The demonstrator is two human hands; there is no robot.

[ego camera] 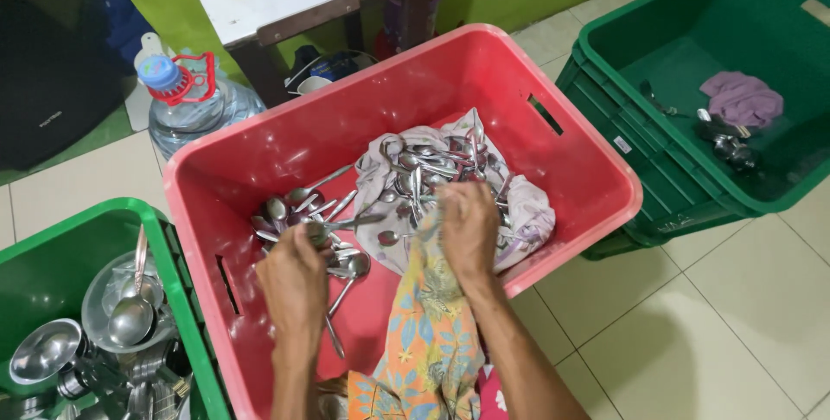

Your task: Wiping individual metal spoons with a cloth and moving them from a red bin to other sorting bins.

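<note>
- Head view: left hand (294, 286) closed on a spoon (339, 224) over the spoon pile (298, 212) in the red crate (553, 139).
- Right hand (468, 230) pinches a patterned cloth (428, 333), fingers together.

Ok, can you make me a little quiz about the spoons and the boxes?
1. True or false: the spoons lie in the red crate.
2. What does the right hand grip? A) a bottle B) a patterned cloth C) a ladle
3. What colour is the crate with the purple rag?

Key:
1. True. More spoons sit on a pale cloth there, and the left hand is among them.
2. B, the patterned cloth.
3. Green; that is the green crate on the right.
</note>
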